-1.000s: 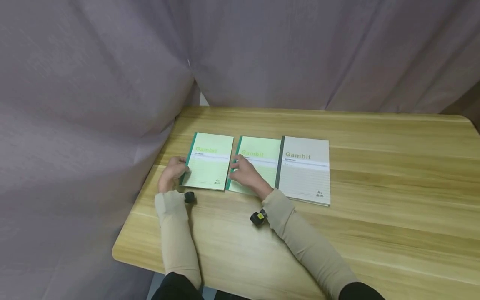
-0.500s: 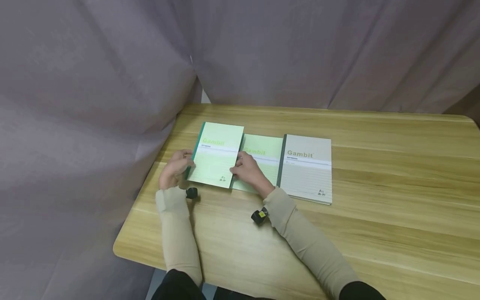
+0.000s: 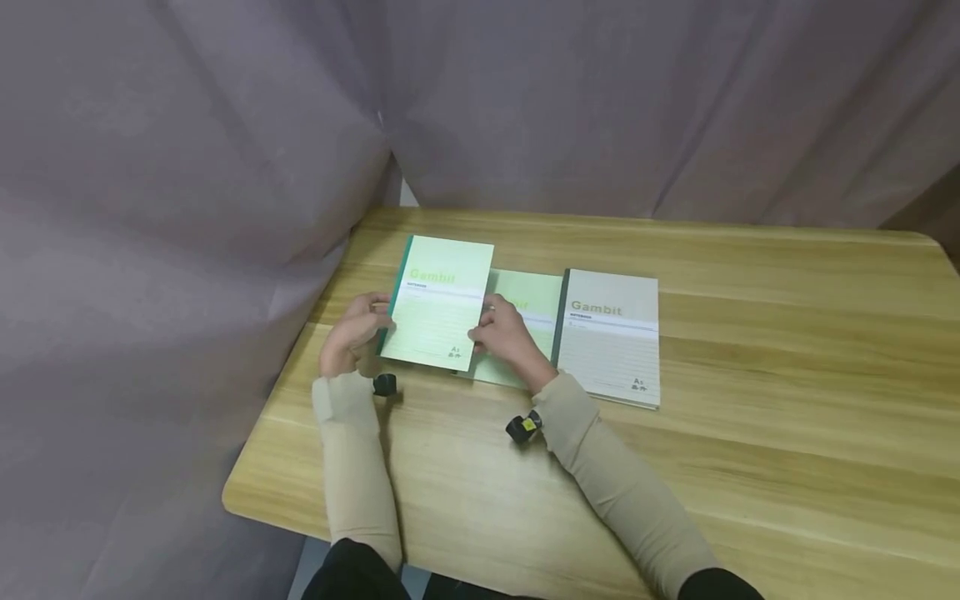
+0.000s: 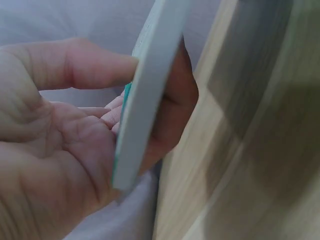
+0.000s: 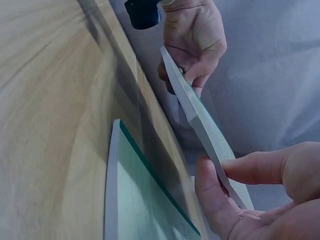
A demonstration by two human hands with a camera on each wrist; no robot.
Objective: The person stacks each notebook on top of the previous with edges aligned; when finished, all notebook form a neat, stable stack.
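Observation:
A light green "Gambit" notebook [image 3: 438, 302] is lifted off the table and tilted, held by both hands. My left hand [image 3: 355, 332] grips its green spine edge, thumb on top and fingers beneath [image 4: 85, 65]. My right hand [image 3: 508, 336] pinches its right edge [image 5: 235, 172]. The notebook's edge [image 4: 145, 95] shows close up in the left wrist view, and it [image 5: 200, 120] hangs above the table in the right wrist view. A second green notebook [image 3: 528, 300] lies flat underneath, partly covered [image 5: 135, 200].
A grey "Gambit" notebook [image 3: 611, 337] lies flat just right of the green one. The wooden table [image 3: 750, 417] stretches to the right. Grey curtains [image 3: 187, 167] hang close along the left and back edges.
The left green notebook has been picked up from the table by both hands, raised and shifted right, so that it overlaps the second green notebook.

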